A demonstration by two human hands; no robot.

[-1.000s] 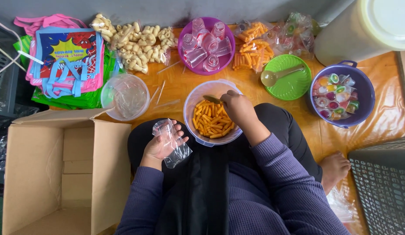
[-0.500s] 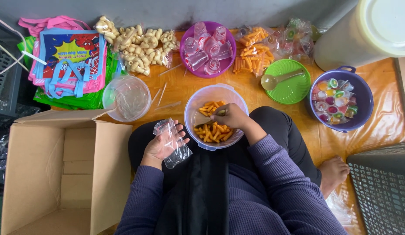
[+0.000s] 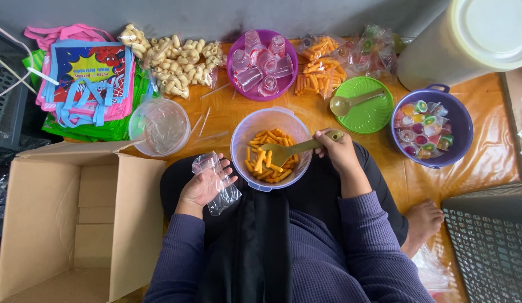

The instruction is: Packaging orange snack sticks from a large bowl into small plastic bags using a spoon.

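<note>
Right-hand fingers (image 3: 328, 147) clench a green plastic spoon (image 3: 289, 150); left-hand fingers (image 3: 216, 178) pinch a crinkly clear bag (image 3: 213, 168).

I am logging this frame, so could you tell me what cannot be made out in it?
Head view only:
- Clear bag: the left hand covers part of it; contents unreadable.
- Spoon: the right hand hides the handle end.
- Cardboard box: cut off by the bottom edge.
- White tub: cut off at the top right.

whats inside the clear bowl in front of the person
The clear bowl holds orange snack sticks and the head of a green spoon held by the right hand. Sticks beneath the spoon are hidden.
</note>
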